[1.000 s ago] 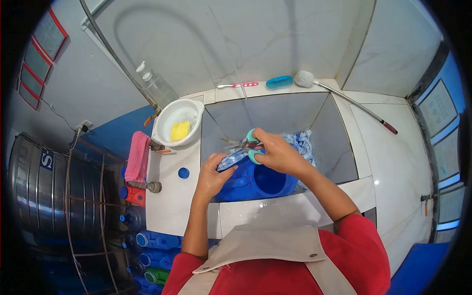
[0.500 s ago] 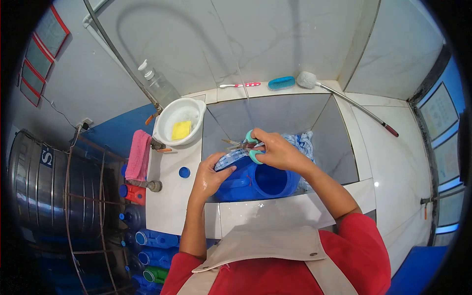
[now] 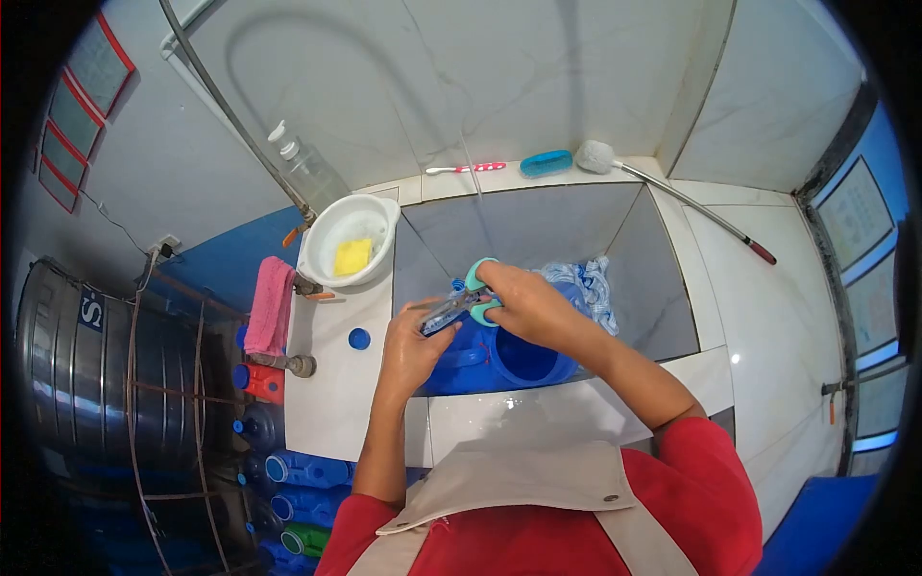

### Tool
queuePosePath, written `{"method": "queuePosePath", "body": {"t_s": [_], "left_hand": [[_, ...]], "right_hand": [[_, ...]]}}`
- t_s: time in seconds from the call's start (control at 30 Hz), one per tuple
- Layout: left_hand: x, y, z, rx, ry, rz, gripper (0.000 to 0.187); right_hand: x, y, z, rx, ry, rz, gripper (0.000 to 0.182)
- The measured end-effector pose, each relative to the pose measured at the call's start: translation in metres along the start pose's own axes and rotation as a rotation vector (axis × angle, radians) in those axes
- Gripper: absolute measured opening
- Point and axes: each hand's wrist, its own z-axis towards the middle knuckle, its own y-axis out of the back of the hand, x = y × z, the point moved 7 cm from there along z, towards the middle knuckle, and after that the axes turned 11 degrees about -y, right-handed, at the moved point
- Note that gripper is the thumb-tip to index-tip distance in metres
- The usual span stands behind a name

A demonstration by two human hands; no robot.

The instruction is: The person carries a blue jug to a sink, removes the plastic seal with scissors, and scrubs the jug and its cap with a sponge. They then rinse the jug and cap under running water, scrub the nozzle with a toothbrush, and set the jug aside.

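Scissors with mint-green handles (image 3: 482, 313) are held in my right hand (image 3: 526, 305), its fingers in the loops. My left hand (image 3: 411, 344) pinches a clear and blue plastic piece (image 3: 446, 314), and the scissor blades are against its right end. Both hands are above a blue container (image 3: 466, 370) with a round opening, which stands in the grey basin (image 3: 648, 274). White and blue patterned cloth (image 3: 597, 288) lies in the basin behind the container, near my right hand. The blades are partly hidden by my fingers and the plastic.
At the left of the basin are a white bowl (image 3: 322, 226) with a yellow sponge (image 3: 353, 256), a blue cap (image 3: 359, 339) and a pink towel (image 3: 270, 305). A toothbrush (image 3: 466, 169), blue brush (image 3: 546, 163) and long-handled brush (image 3: 687, 200) lie along the back ledge.
The scissors have swung, with their handles now further left and more spread. My right hand has shifted slightly left, and the plastic piece is turned differently in my left hand.
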Motion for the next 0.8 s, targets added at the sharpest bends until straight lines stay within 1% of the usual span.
{"method": "queuePosePath", "body": {"t_s": [0.03, 0.1, 0.17, 0.23, 0.27, 0.33, 0.4, 0.47, 0.53, 0.57, 0.6, 0.63, 0.67, 0.73, 0.77, 0.8], "left_hand": [[0.001, 0.0, 0.0, -0.031, 0.044, -0.063, 0.026], [0.005, -0.001, -0.002, -0.047, 0.053, -0.098, 0.027], [0.01, -0.002, -0.004, -0.063, 0.063, -0.134, 0.027], [0.014, -0.004, -0.004, -0.012, 0.071, -0.136, 0.027], [0.017, -0.003, -0.004, -0.013, 0.071, -0.136, 0.027], [0.012, -0.002, -0.002, 0.046, -0.056, 0.028, 0.026], [0.011, 0.001, 0.001, 0.047, -0.056, 0.001, 0.024], [0.007, 0.002, 0.004, 0.05, -0.057, -0.027, 0.023], [0.014, 0.0, 0.004, 0.084, 0.062, 0.016, 0.021], [0.015, 0.0, 0.004, 0.089, 0.06, 0.015, 0.021], [0.013, -0.002, 0.003, 0.127, -0.014, 0.014, 0.019], [0.011, -0.004, 0.0, 0.166, -0.09, 0.013, 0.017], [0.02, -0.005, -0.005, 0.174, -0.091, 0.012, 0.017], [0.026, 0.001, -0.012, 0.04, -0.254, -0.276, 0.013], [0.032, 0.011, -0.011, -0.061, -0.045, -0.439, 0.016], [0.045, 0.021, -0.01, -0.118, -0.102, -0.469, 0.027]], "right_hand": [[-0.001, -0.004, 0.0, 0.0, 0.003, 0.0, 0.027], [0.001, -0.007, 0.0, -0.094, 0.085, -0.114, 0.025], [-0.001, -0.009, 0.001, -0.075, 0.062, -0.127, 0.026], [-0.002, -0.01, 0.004, -0.057, 0.045, -0.14, 0.026], [-0.003, -0.009, 0.004, -0.081, 0.036, -0.152, 0.026], [-0.003, -0.009, 0.005, -0.1, 0.028, -0.165, 0.026], [-0.008, -0.005, 0.008, -0.11, -0.063, -0.037, 0.027], [-0.006, -0.003, 0.01, -0.141, -0.05, -0.053, 0.026], [-0.006, -0.002, 0.013, -0.178, -0.045, -0.064, 0.026], [-0.011, -0.003, 0.015, -0.183, -0.051, -0.03, 0.025], [-0.018, -0.004, 0.019, -0.188, -0.056, 0.002, 0.024], [-0.036, 0.009, 0.026, -0.308, -0.084, 0.003, 0.024], [-0.058, 0.027, 0.033, -0.427, -0.116, 0.006, 0.025], [-0.11, 0.067, 0.046, -0.475, -0.35, 0.022, 0.025], [-0.13, 0.071, 0.046, -0.473, -0.363, -0.058, 0.026], [-0.151, 0.07, 0.049, -0.473, -0.371, -0.136, 0.026]]}}
